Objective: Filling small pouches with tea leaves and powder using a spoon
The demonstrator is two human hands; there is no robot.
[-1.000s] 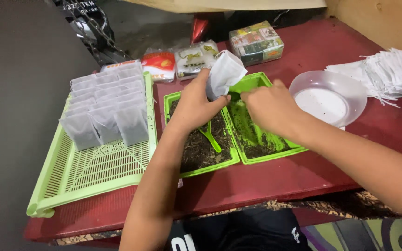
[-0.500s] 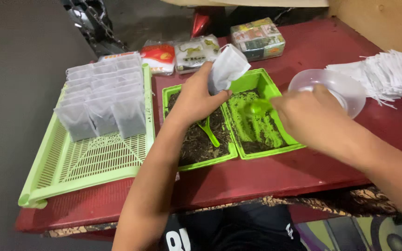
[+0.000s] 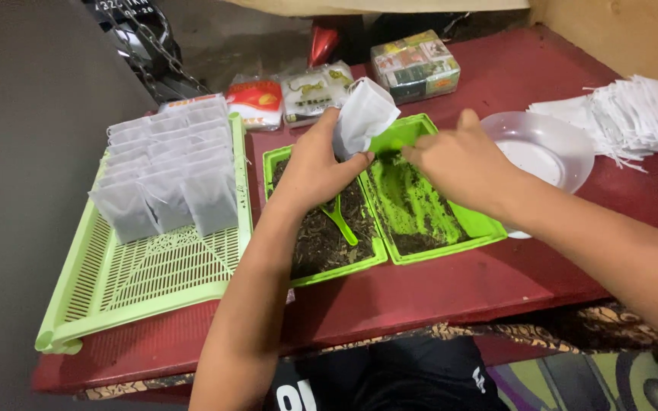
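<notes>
L hand [image 3: 315, 166]: grip closed on 1 white filter bag [image 3: 362, 116], above 2 green trays [image 3: 413, 221] w/ loose tea. R hand [image 3: 458, 158]: grip state unclear. 1 green scoop [image 3: 339, 219], 1 slotted basket [image 3: 138, 281], 1 bowl [image 3: 546, 144] on table [image 3: 451, 293].

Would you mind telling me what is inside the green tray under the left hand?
The left green tray holds dark loose tea leaves with a green scoop lying on them. The left hand, holding a white filter bag, covers the tray's far end.
</notes>
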